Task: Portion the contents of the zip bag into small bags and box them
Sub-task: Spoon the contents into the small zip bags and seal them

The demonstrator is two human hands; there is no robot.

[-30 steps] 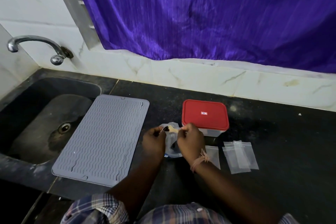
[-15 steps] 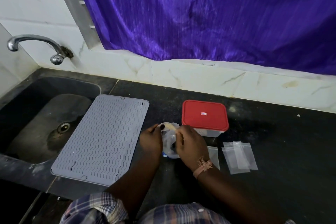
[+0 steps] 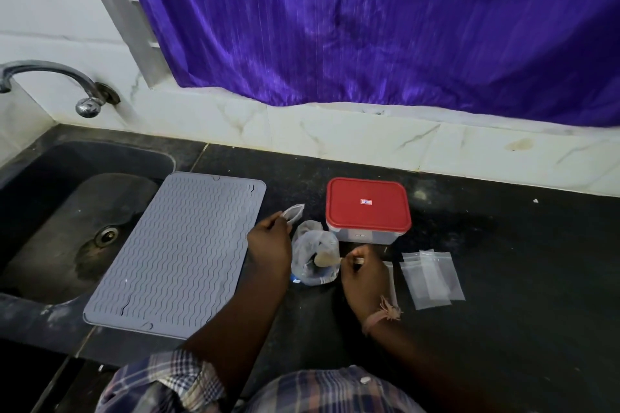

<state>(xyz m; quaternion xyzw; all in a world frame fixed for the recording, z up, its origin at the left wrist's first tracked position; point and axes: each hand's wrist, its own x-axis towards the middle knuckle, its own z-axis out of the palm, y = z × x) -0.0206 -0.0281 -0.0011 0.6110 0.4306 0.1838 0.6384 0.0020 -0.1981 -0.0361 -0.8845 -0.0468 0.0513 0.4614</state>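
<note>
Black stone countertop (image 3: 503,278) runs beneath a purple curtain (image 3: 369,27) and a white marble-tiled backsplash (image 3: 335,137), with a dark sink (image 3: 67,211) and a chrome tap (image 3: 67,84) at the left. A grey ribbed silicone mat (image 3: 174,251) lies beside the sink. Near the middle, the clear zip bag (image 3: 312,258) sits crumpled on the counter between the two hands, just in front of a plastic box with a red lid (image 3: 368,206). The left hand (image 3: 270,241) pinches a small clear bag (image 3: 294,212), holding it up next to the mat's far corner. The right hand (image 3: 364,273) pinches the handle of a small wooden spoon (image 3: 327,258), whose bowl is inside the zip bag's opening. A few empty small bags (image 3: 431,275) lie flat and overlapping to the right, near the box.
</note>
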